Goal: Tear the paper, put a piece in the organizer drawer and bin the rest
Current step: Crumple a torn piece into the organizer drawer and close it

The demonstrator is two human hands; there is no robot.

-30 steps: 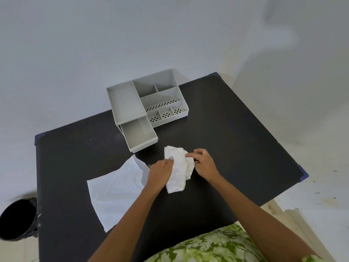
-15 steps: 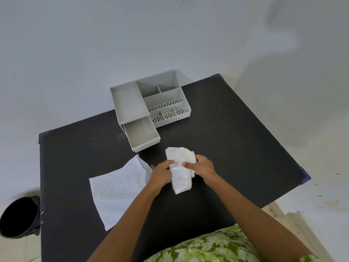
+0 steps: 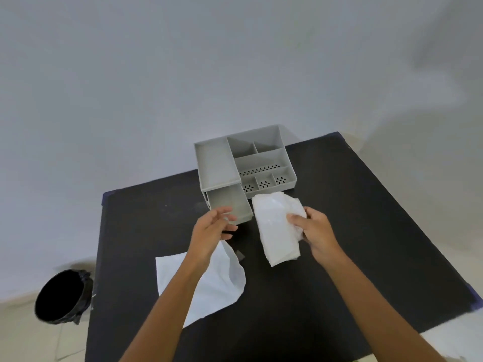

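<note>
Holding the folded paper piece (image 3: 277, 228) in our closed right hand (image 3: 315, 229) beside the open drawer (image 3: 230, 205) toward the table's far edge, left hand (image 3: 211, 231) spread empty, we judge it should be lowered flat inside.

Right hand (image 3: 317, 232) grips folded paper (image 3: 277, 231) – left hand (image 3: 210, 231) open.

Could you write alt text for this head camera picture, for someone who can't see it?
A person's right hand holds a folded piece of white paper above a black table, while the open left hand hovers before a grey organizer's open drawer. Another torn sheet lies flat; a black bin stands on the floor, left.
</note>
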